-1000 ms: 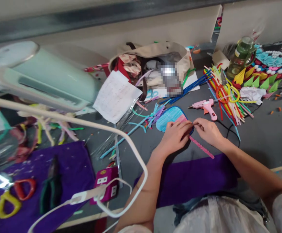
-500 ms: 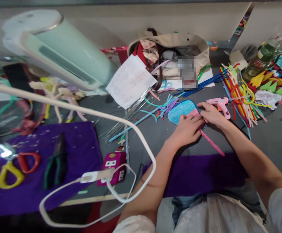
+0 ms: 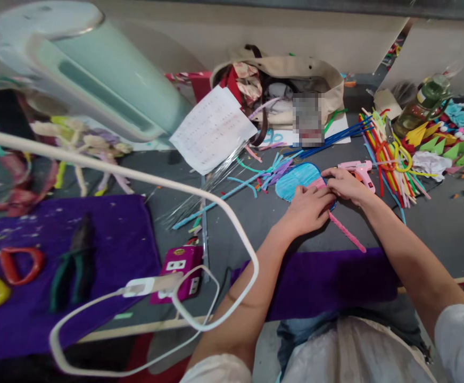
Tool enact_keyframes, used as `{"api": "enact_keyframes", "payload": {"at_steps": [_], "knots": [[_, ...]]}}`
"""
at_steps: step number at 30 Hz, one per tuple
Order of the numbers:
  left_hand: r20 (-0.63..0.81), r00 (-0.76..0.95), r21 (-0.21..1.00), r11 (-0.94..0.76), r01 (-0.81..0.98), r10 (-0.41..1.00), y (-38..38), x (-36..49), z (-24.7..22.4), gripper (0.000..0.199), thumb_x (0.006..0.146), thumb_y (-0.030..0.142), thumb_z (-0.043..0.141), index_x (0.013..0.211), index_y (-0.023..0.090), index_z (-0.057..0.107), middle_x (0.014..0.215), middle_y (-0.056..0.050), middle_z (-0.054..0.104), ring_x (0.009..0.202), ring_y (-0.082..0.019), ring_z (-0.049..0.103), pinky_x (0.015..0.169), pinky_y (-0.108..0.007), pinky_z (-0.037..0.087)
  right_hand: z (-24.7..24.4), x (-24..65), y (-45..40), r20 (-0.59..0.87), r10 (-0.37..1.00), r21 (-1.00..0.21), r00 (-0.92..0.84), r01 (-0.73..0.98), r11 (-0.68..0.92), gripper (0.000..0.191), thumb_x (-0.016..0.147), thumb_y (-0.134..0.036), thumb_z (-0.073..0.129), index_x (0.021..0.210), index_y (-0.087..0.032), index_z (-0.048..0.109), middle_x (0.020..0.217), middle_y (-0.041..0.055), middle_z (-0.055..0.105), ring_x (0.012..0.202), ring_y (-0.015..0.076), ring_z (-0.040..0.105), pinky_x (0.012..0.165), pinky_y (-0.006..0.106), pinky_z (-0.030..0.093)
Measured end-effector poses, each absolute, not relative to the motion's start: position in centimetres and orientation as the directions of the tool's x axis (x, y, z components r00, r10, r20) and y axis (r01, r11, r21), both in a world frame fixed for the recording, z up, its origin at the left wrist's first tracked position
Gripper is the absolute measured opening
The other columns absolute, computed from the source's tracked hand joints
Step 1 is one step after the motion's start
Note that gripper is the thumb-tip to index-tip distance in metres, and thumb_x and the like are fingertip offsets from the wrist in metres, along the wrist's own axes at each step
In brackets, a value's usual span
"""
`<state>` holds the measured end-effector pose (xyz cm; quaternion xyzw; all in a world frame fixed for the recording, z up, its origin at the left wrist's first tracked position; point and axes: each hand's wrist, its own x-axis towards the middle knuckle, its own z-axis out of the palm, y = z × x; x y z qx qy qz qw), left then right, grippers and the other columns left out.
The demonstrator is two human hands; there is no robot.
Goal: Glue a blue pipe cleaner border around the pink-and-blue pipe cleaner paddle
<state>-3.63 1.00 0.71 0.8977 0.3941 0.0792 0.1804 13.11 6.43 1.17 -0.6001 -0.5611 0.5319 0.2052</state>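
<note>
A flat rounded panel of light blue pipe cleaners (image 3: 296,182) with a dark blue edge and a pink section lies on the grey table. My left hand (image 3: 311,208) lies over its near side, fingers bent and pressed together on a pink pipe cleaner (image 3: 347,232), whose loose end sticks out towards me. At the panel's right edge, my right hand (image 3: 344,185) has curled fingers pinching the rim. Both hands nearly touch, and the fingertips are partly hidden. Just behind my right hand is a pink glue gun (image 3: 362,171).
Bundled coloured pipe cleaners (image 3: 391,165) lie right, near a green bottle (image 3: 423,109). A canvas bag (image 3: 328,80) and written paper (image 3: 214,130) are behind. A white cable (image 3: 200,189) arches across the left, above a power strip (image 3: 180,263); pliers (image 3: 74,266) rest on purple cloth (image 3: 124,229).
The view has turned slightly, so the things on the left sit farther left. Both hands keep almost the same place on the panel, with the pink pipe cleaner's end still sticking out.
</note>
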Motion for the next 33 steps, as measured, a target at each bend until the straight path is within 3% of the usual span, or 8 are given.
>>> {"api": "enact_keyframes", "payload": {"at_steps": [7, 12, 17, 22, 26, 33], "knots": [[0.004, 0.680, 0.395, -0.626, 0.673, 0.733, 1.1, -3.7, 0.8, 0.035, 0.098, 0.022, 0.047, 0.129, 0.023, 0.064, 0.137, -0.009, 0.067, 0.122, -0.033, 0.057, 0.092, -0.050, 0.038, 1.9, 12.9, 6.2, -0.446, 0.874, -0.843, -0.193, 0.420, -0.337, 0.057, 0.074, -0.007, 0.051, 0.129, -0.011, 0.064, 0.057, -0.0079, 0.048, 0.046, 0.0094, 0.038, 0.047, 0.023, 0.030], [0.007, 0.682, 0.394, -0.629, 0.670, 0.731, 1.1, -3.7, 0.8, 0.036, 0.098, 0.022, 0.045, 0.128, 0.023, 0.064, 0.137, -0.010, 0.067, 0.121, -0.033, 0.058, 0.092, -0.049, 0.037, 1.4, 13.1, 6.5, -0.434, 0.874, -0.845, -0.220, 0.437, -0.309, 0.057, 0.073, -0.008, 0.051, 0.129, -0.012, 0.063, 0.053, -0.0088, 0.048, 0.043, 0.0101, 0.038, 0.047, 0.024, 0.031], [0.028, 0.692, 0.406, -0.641, 0.651, 0.721, 1.2, -3.8, 0.5, 0.036, 0.097, 0.023, 0.045, 0.128, 0.022, 0.063, 0.137, -0.010, 0.068, 0.118, -0.031, 0.060, 0.090, -0.047, 0.036, 0.9, 14.8, 5.1, -0.267, 0.937, -0.824, -0.225, 0.558, -0.100, 0.052, 0.081, -0.012, 0.050, 0.132, -0.014, 0.060, 0.053, -0.0071, 0.051, 0.048, 0.0157, 0.048, 0.055, 0.028, 0.038], [0.083, 0.692, 0.476, -0.639, 0.605, 0.717, 1.7, -4.0, -0.1, 0.035, 0.095, 0.023, 0.047, 0.126, 0.022, 0.062, 0.136, -0.010, 0.069, 0.120, -0.029, 0.062, 0.092, -0.044, 0.036, 1.3, 17.3, 1.4, -0.011, 0.976, -0.683, -0.216, 0.715, 0.150, 0.025, 0.091, -0.024, 0.052, 0.111, -0.020, 0.066, 0.056, -0.0054, 0.053, 0.054, 0.0172, 0.053, 0.062, 0.029, 0.038], [0.095, 0.684, 0.520, -0.622, 0.585, 0.723, 2.1, -4.1, -0.4, 0.035, 0.091, 0.022, 0.050, 0.124, 0.022, 0.061, 0.129, -0.008, 0.072, 0.120, -0.029, 0.063, 0.092, -0.043, 0.036, 0.8, 18.0, -0.4, -0.007, 0.951, -0.616, -0.310, 0.750, 0.240, 0.019, 0.094, -0.027, 0.052, 0.106, -0.023, 0.066, 0.059, -0.0052, 0.056, 0.054, 0.0158, 0.054, 0.060, 0.026, 0.035], [0.098, 0.664, 0.548, -0.597, 0.586, 0.741, 2.2, -4.3, -0.3, 0.038, 0.089, 0.022, 0.052, 0.126, 0.022, 0.062, 0.136, -0.009, 0.070, 0.122, -0.029, 0.063, 0.091, -0.043, 0.035, -0.9, 17.7, -0.8, -0.033, 0.920, -0.536, -0.391, 0.784, 0.314, 0.024, 0.094, -0.025, 0.053, 0.111, -0.025, 0.070, 0.071, -0.0020, 0.068, 0.063, 0.0171, 0.064, 0.067, 0.027, 0.041]]}}
